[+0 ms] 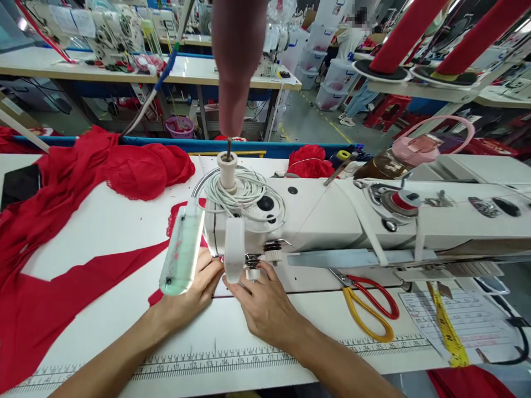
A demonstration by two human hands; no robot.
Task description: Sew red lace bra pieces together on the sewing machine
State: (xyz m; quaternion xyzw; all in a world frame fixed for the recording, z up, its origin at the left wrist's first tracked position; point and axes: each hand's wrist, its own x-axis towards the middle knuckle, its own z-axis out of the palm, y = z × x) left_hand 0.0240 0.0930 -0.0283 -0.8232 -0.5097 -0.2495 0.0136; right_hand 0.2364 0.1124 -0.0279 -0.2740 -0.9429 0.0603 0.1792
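Head view: red fabric (pixel 105 275) lies beside left hand (pixel 199 281) — can't tell whether grip pinches.

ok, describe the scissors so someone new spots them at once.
Find the white sewing machine. On the near side of its long arm, between the right hand and the lined paper sheet, lie the scissors. Unlike their neighbours, they have two big handle loops, one red, one yellow.
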